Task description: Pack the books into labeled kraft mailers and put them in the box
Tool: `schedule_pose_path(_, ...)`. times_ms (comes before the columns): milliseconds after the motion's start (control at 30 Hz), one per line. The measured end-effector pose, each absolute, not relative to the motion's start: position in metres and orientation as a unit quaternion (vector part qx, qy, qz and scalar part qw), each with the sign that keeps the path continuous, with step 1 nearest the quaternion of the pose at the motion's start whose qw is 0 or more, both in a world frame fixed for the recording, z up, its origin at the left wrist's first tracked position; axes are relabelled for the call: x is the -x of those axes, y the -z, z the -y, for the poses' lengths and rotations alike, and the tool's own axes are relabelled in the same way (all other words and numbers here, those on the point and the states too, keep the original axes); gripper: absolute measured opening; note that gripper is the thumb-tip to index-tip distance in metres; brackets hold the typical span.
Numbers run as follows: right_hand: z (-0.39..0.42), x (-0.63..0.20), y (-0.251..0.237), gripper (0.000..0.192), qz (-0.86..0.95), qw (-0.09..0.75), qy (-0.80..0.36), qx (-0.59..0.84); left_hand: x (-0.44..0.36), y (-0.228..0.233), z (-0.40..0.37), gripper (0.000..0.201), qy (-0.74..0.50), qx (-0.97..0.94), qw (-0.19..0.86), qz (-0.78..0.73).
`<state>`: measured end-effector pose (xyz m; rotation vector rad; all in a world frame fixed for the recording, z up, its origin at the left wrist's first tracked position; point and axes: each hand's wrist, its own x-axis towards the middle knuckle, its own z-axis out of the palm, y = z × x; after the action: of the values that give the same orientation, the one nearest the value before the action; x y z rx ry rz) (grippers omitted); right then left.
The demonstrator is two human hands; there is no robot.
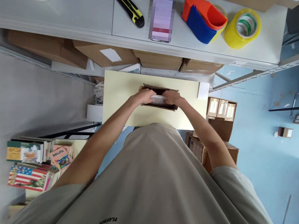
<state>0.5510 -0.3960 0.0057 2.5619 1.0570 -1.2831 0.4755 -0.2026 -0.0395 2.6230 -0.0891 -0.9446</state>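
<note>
Left hand (143,97) and right hand (171,97) both grip a white item (158,99) inside a small cardboard box (159,91). Box sits on a pale yellow board (119,93). Best kept level, hands even, clear of the flaps.

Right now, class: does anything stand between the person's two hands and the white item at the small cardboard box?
Nothing visible does. The left hand and right hand already meet on the white item over the open small cardboard box, which sits on the pale yellow board. Whether the fingers close around it cannot be told.
</note>
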Motion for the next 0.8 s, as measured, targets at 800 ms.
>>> schedule_pose_path(800,0.541,-0.458,0.011,0.05,-0.04,-0.384,0.19,-0.902,-0.345,0.038,0.171,0.054,0.023,-0.883,0.431,-0.185)
